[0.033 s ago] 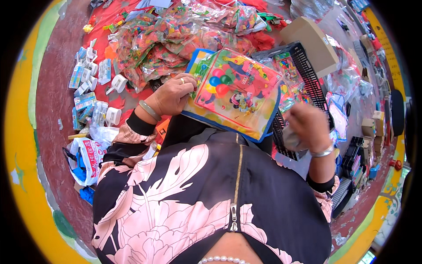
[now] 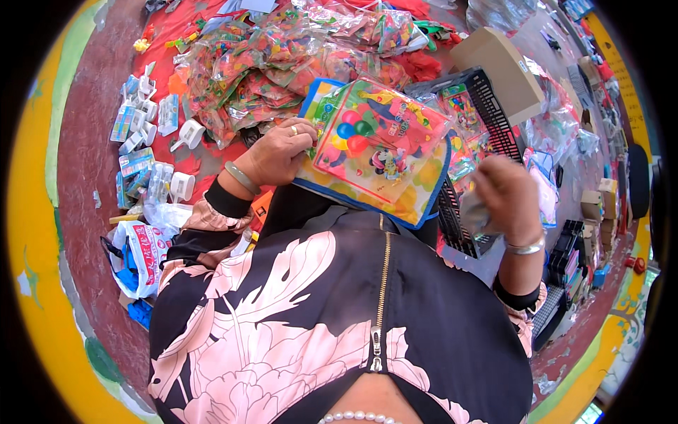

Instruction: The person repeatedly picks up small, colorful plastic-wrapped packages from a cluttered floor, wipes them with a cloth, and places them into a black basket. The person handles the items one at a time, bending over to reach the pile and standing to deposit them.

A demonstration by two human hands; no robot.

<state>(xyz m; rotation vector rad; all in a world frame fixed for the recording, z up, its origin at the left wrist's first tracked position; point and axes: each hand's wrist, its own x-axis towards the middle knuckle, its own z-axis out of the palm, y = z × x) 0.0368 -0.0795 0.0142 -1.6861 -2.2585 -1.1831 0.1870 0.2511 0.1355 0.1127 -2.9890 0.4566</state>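
Note:
My left hand (image 2: 282, 148) has its fingers closed on the left edge of a colorful printed plastic bag (image 2: 381, 134), which shows balloons and a cartoon figure. The bag lies over a blue-edged yellow sheet or bag (image 2: 424, 205) across my lap; I cannot tell whether my fingers pinch that one too. To its right, my right hand (image 2: 507, 194) is raised, apart from the bag, its fingers smeared by motion. Below and behind that hand stands a black plastic basket (image 2: 505, 134) with small packets of colorful pieces (image 2: 460, 106) inside.
Clear packets of bright pieces (image 2: 261, 78) form a heap on red cloth ahead. White toy-like items (image 2: 189, 134) and blue boxed packs (image 2: 135, 162) lie at left, above a white carrier bag (image 2: 148, 258). A cardboard box (image 2: 498, 71) stands beyond the basket; small boxes (image 2: 592, 205) are at far right.
My right hand has shifted slightly to the right, away from the printed bag. My left hand and the bag stay nearly in place.

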